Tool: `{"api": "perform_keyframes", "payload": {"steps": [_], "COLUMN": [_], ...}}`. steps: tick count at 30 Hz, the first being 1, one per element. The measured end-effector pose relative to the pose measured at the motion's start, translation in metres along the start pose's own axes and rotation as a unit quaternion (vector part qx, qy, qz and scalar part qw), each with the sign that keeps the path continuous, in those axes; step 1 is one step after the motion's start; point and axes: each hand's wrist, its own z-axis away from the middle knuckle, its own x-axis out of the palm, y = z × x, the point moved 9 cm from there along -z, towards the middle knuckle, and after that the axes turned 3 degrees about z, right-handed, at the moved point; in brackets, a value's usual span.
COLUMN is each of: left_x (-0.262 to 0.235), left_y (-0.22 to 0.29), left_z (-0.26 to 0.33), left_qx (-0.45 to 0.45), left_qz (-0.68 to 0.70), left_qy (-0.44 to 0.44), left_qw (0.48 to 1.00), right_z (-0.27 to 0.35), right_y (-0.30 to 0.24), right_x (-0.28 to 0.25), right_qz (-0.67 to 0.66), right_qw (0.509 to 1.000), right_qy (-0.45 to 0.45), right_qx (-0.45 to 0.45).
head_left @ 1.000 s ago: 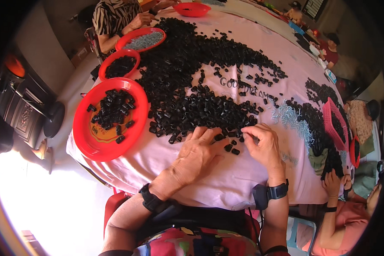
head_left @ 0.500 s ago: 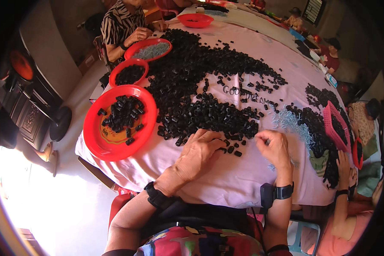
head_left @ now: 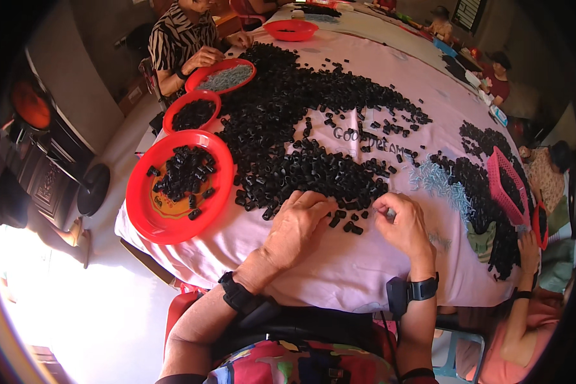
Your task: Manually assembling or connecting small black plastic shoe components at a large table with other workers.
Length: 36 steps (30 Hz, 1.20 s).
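A big heap of small black tubular plastic pieces [head_left: 320,169] spreads over the pink cloth. At its near edge rests my left hand [head_left: 294,227], fingers bent and drawn together over the cloth; whatever they grip is hidden. My right hand [head_left: 405,225] hovers just right of a few loose black pieces [head_left: 347,221], its thumb and forefinger pinched; what lies between them is too small to make out. Left of the heap stands a red plate [head_left: 137,208] with a small pile of the black pieces. Light blue pins [head_left: 438,182] lie scattered beyond my right hand.
Red bowls of black pieces [head_left: 196,114] and grey-blue pins [head_left: 227,78] stand at the far left, beside a person in a striped shirt [head_left: 184,38]. A pink basket [head_left: 507,185] lies at the right, near another person's hand [head_left: 528,253]. A floor fan [head_left: 95,189] stands left.
My right hand has shifted slightly left toward the loose black pieces. My left hand stays nearly in place. At the right, the other person's hand has moved slightly right and nearer.
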Motion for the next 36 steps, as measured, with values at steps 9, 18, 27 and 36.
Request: {"api": "perform_keyframes", "payload": {"steps": [9, 18, 27, 36], "left_x": [0.025, 0.004, -0.005, 0.01], "left_y": [0.003, 0.001, -0.037, -0.047], "left_z": [-0.004, -0.002, 0.012, 0.022], "left_qx": [0.003, -0.005, -0.148, -0.252], "left_qz": [-0.039, 0.078, 0.393, 0.635], "left_qy": [-0.006, 0.034, 0.046, 0.024], "left_qw": [0.999, 0.996, 0.906, 0.73], "right_z": [-0.001, 0.0, -0.017, -0.018], "right_y": [-0.015, -0.027, -0.08, -0.073], "right_x": [-0.006, 0.004, 0.002, 0.031], "right_qz": [-0.103, -0.143, -0.215, -0.278], "right_qw": [0.994, 0.99, 0.972, 0.958], "right_qy": [0.037, 0.01, 0.035, 0.014], "right_qx": [-0.015, -0.008, -0.088, -0.075]}}
